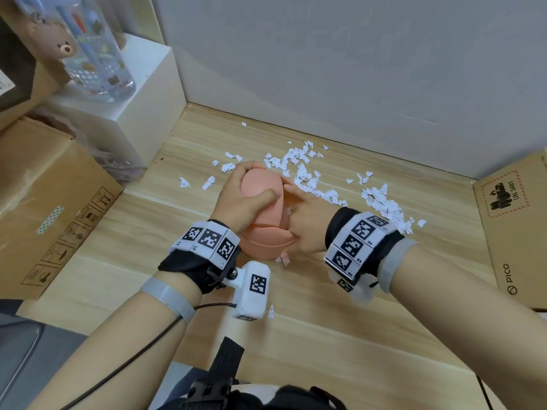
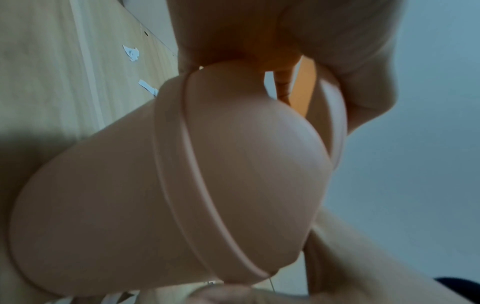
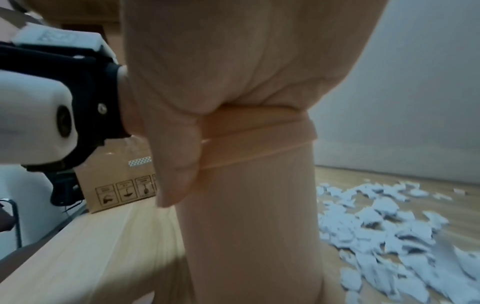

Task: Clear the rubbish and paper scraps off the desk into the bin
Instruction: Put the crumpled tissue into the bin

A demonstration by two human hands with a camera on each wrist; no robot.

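Observation:
A small pink bin [image 1: 266, 244] with a domed swing lid [image 1: 257, 184] stands mid-desk. My left hand [image 1: 239, 202] grips the lid from the left, thumb lying across its top. My right hand [image 1: 307, 229] is at the bin's right side, its fingers fairly straight and reaching into the opening beside the lid. In the right wrist view the right hand's palm [image 3: 221, 61] covers the rim and its thumb runs down the bin's wall [image 3: 246, 226]. The bin [image 2: 130, 195] fills the left wrist view. Torn white paper scraps [image 1: 313, 179] [image 3: 389, 226] lie strewn behind and right of the bin.
A large cardboard box [image 1: 50, 208] sits at the left and another cardboard box [image 1: 515, 220] at the right edge. A white block [image 1: 124, 108] carries a clear patterned cup [image 1: 94, 54]. The grey wall [image 1: 355, 69] closes the back. Stray scraps [image 1: 270, 313] lie near the front.

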